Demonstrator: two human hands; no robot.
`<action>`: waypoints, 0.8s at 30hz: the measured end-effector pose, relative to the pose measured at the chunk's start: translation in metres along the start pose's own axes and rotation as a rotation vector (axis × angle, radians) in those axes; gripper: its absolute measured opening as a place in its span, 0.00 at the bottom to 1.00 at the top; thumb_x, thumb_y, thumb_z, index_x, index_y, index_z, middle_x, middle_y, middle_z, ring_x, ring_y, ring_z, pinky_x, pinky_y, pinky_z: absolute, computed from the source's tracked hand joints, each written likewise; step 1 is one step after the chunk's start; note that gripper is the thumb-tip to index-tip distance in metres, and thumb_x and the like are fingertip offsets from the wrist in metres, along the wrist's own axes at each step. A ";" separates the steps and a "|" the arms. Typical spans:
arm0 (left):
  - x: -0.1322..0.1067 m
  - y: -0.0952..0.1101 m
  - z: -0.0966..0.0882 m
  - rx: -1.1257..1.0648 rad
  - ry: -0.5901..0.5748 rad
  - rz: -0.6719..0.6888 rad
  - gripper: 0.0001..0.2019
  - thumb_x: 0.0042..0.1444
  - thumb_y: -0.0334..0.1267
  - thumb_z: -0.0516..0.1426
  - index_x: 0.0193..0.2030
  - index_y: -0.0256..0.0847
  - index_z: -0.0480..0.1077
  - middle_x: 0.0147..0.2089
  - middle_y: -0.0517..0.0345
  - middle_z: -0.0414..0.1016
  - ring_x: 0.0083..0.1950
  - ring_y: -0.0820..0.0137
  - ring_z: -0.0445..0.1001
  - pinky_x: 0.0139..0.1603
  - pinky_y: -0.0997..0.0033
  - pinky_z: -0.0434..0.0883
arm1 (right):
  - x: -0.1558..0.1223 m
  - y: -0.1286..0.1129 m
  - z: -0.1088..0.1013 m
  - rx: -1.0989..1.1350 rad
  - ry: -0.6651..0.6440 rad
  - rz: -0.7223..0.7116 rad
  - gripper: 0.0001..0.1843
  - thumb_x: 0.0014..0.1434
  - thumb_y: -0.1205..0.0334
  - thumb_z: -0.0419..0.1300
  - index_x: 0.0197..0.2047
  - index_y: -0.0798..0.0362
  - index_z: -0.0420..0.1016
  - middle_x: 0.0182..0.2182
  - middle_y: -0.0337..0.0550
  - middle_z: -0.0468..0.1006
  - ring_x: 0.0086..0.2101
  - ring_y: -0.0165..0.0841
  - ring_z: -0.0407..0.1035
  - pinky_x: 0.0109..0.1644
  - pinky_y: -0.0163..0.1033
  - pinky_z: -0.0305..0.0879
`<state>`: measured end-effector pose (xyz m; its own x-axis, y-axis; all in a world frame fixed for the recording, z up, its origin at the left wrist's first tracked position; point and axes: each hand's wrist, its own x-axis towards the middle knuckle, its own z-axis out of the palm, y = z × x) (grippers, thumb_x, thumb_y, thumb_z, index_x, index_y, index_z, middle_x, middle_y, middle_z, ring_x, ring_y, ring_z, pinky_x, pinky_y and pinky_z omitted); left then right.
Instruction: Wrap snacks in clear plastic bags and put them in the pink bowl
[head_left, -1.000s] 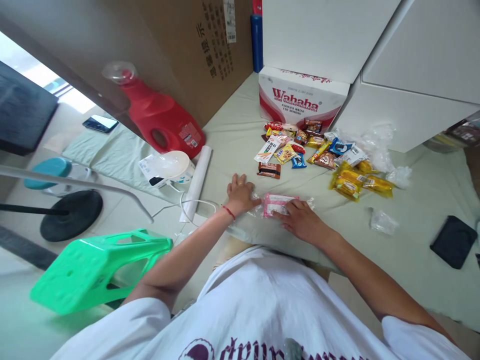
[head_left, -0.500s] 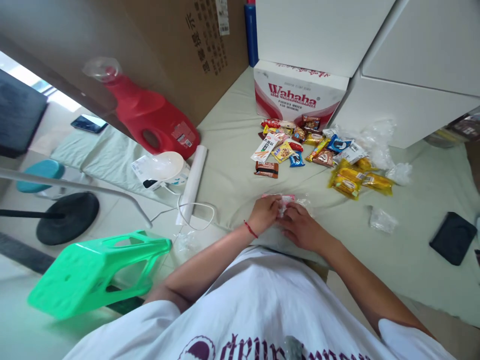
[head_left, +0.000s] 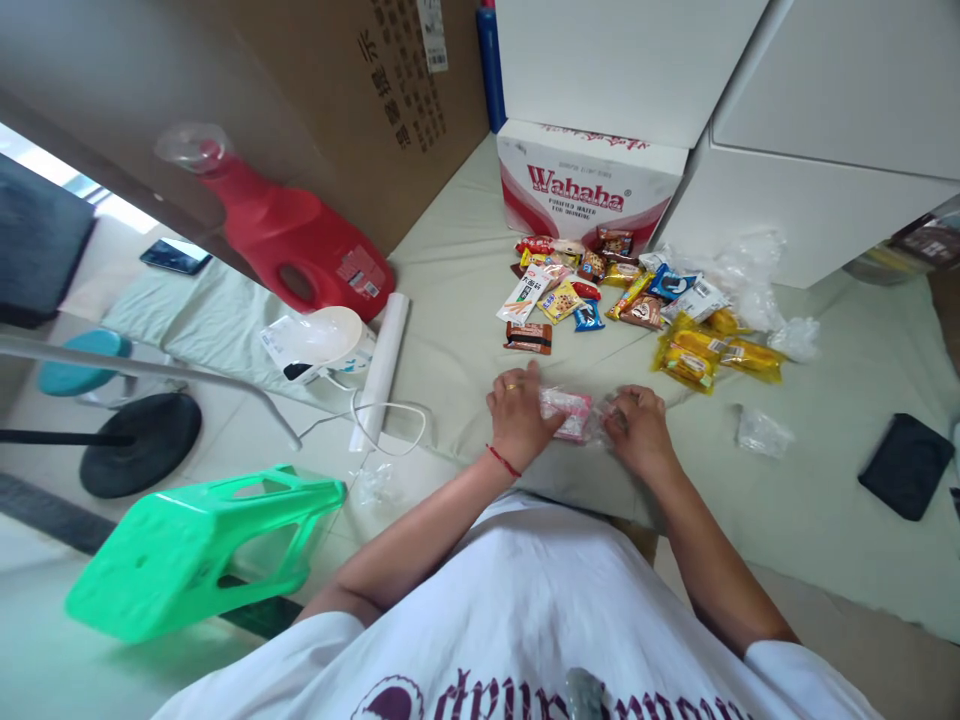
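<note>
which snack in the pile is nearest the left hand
The brown packet in front of the white packet: it lies just beyond the left hand, while the other snacks lie farther back or off to the right.

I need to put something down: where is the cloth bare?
Bare cloth shows between the white roll and the brown packet, and between the yellow packs and the black pouch. It is crowded before the Wahaha box, where snacks lie heaped, and around the pink packet between the left hand and right hand.
</note>
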<state>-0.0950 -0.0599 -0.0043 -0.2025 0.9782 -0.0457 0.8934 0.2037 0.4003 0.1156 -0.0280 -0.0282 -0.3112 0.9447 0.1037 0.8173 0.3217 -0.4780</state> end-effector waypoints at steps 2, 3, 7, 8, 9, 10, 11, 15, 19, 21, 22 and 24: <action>0.006 -0.006 0.008 -0.049 -0.008 -0.044 0.43 0.47 0.57 0.70 0.64 0.36 0.65 0.70 0.30 0.59 0.75 0.38 0.52 0.71 0.38 0.55 | -0.003 -0.015 -0.002 0.018 -0.045 0.045 0.11 0.66 0.57 0.54 0.42 0.50 0.76 0.48 0.53 0.74 0.41 0.40 0.70 0.44 0.43 0.66; 0.008 -0.008 0.012 -0.074 -0.033 -0.041 0.40 0.46 0.57 0.70 0.60 0.36 0.67 0.72 0.29 0.58 0.77 0.37 0.47 0.73 0.37 0.52 | -0.003 -0.024 -0.001 0.022 -0.083 0.061 0.11 0.67 0.58 0.52 0.42 0.50 0.75 0.43 0.50 0.76 0.37 0.38 0.70 0.40 0.41 0.64; 0.009 -0.009 0.018 -0.211 -0.067 -0.064 0.30 0.43 0.50 0.72 0.48 0.37 0.68 0.63 0.34 0.67 0.73 0.40 0.57 0.70 0.41 0.58 | -0.002 -0.055 0.011 0.120 -0.101 0.087 0.11 0.67 0.62 0.48 0.38 0.50 0.72 0.32 0.45 0.76 0.33 0.37 0.69 0.37 0.39 0.62; 0.007 -0.007 0.017 -0.263 -0.047 -0.082 0.29 0.44 0.48 0.71 0.48 0.38 0.67 0.58 0.37 0.70 0.67 0.44 0.65 0.66 0.45 0.64 | -0.003 -0.061 0.015 0.210 -0.072 0.108 0.11 0.66 0.61 0.48 0.38 0.50 0.71 0.33 0.45 0.76 0.33 0.37 0.69 0.38 0.39 0.64; 0.003 -0.005 0.015 -0.308 -0.013 -0.093 0.27 0.47 0.47 0.69 0.48 0.39 0.66 0.54 0.41 0.72 0.61 0.48 0.70 0.60 0.50 0.68 | -0.004 -0.065 0.018 0.342 -0.042 0.141 0.11 0.67 0.59 0.48 0.38 0.50 0.71 0.34 0.45 0.77 0.33 0.37 0.70 0.38 0.39 0.65; -0.002 -0.003 0.013 -0.338 0.032 -0.083 0.23 0.50 0.46 0.67 0.48 0.39 0.65 0.51 0.44 0.72 0.55 0.53 0.73 0.55 0.53 0.71 | -0.007 -0.068 0.020 0.509 -0.020 0.183 0.11 0.67 0.57 0.49 0.39 0.49 0.71 0.35 0.44 0.77 0.33 0.36 0.70 0.39 0.40 0.67; -0.008 0.000 0.010 -0.349 0.078 -0.038 0.19 0.54 0.45 0.64 0.48 0.40 0.65 0.50 0.45 0.71 0.51 0.55 0.74 0.51 0.55 0.71 | -0.010 -0.070 0.021 0.698 -0.009 0.230 0.11 0.67 0.54 0.50 0.41 0.49 0.71 0.36 0.43 0.78 0.34 0.36 0.71 0.39 0.40 0.69; -0.031 0.013 0.010 -0.304 0.120 0.399 0.10 0.55 0.36 0.59 0.43 0.42 0.67 0.52 0.43 0.71 0.59 0.51 0.70 0.60 0.48 0.66 | -0.024 -0.071 0.020 1.328 0.024 0.430 0.17 0.63 0.42 0.55 0.41 0.48 0.71 0.36 0.40 0.78 0.34 0.35 0.71 0.39 0.39 0.71; -0.045 0.023 0.022 -0.563 -0.031 0.725 0.19 0.43 0.31 0.59 0.45 0.43 0.65 0.56 0.43 0.69 0.68 0.48 0.63 0.68 0.40 0.62 | -0.041 -0.061 0.015 1.342 0.070 0.510 0.21 0.58 0.39 0.63 0.41 0.50 0.72 0.32 0.38 0.77 0.34 0.34 0.71 0.39 0.38 0.71; -0.047 0.023 0.026 -0.767 -0.147 0.706 0.22 0.42 0.30 0.57 0.48 0.45 0.63 0.55 0.45 0.68 0.65 0.52 0.66 0.66 0.43 0.67 | -0.053 -0.045 0.005 1.211 0.091 0.496 0.22 0.57 0.41 0.65 0.44 0.50 0.74 0.36 0.40 0.79 0.37 0.36 0.73 0.42 0.39 0.72; -0.046 0.021 0.027 -0.850 -0.197 0.663 0.24 0.43 0.30 0.56 0.49 0.45 0.61 0.55 0.46 0.68 0.63 0.54 0.67 0.63 0.46 0.70 | -0.060 -0.033 -0.004 1.158 0.124 0.491 0.23 0.57 0.41 0.65 0.46 0.50 0.75 0.38 0.41 0.80 0.40 0.37 0.74 0.45 0.41 0.72; -0.044 0.013 0.025 -0.956 -0.250 0.561 0.25 0.44 0.30 0.55 0.52 0.46 0.60 0.56 0.47 0.66 0.60 0.58 0.69 0.58 0.51 0.75 | -0.074 0.005 -0.031 1.063 0.299 0.498 0.22 0.58 0.42 0.64 0.49 0.49 0.75 0.43 0.43 0.81 0.42 0.38 0.75 0.48 0.44 0.72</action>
<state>-0.0649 -0.0993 -0.0198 0.3111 0.9241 0.2220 0.1388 -0.2753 0.9513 0.1579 -0.0944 -0.0110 0.1633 0.9726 -0.1657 -0.0349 -0.1622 -0.9861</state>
